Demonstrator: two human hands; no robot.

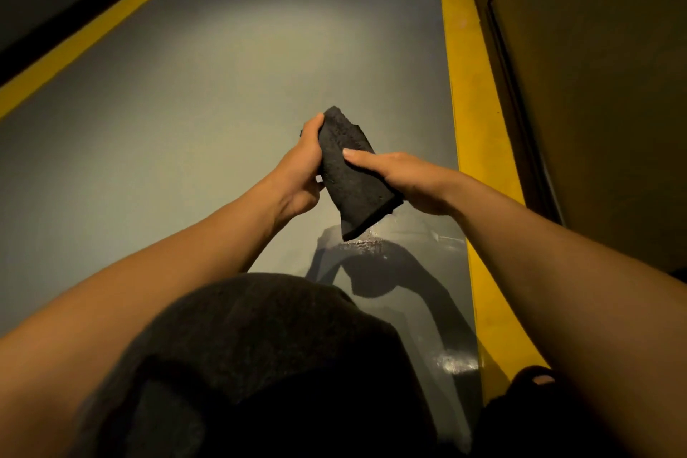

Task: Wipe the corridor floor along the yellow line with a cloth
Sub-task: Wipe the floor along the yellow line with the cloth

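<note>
Both your hands hold the dark cloth (351, 167) up off the grey floor (186, 123): your left hand (301, 169) grasps its upper edge with curled fingers, your right hand (405, 178) pinches its lower side, thumb on top. Below it lies a wet patch (371, 243), beside the right yellow line (479, 130).
</note>
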